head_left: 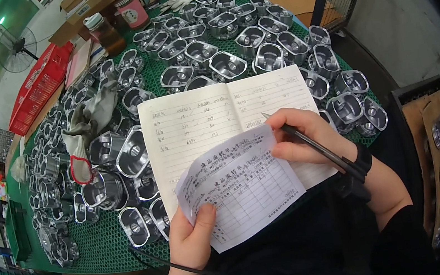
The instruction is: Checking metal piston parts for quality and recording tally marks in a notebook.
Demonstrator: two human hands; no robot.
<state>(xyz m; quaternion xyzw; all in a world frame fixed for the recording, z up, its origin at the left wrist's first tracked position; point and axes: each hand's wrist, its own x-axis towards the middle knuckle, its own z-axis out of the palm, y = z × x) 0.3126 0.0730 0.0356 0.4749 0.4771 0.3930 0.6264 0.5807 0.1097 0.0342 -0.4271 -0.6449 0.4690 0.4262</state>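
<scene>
Printed paper forms with a table on them are pinched at their left side by my left hand, thumb on top. My right hand holds a dark pen with its tip pointing up and left, and its fingers also touch the right upper edge of the forms. Beneath the forms lies an open lined notebook with handwritten rows on both pages. The notebook rests over metal pistons, and the forms hide its lower part.
Many shiny pistons stand on a green perforated mat. Grey work gloves lie on pistons at the left. A red basket, a jar with brown liquid and a pink-labelled can are at the back left. More pistons fill a cardboard box at right.
</scene>
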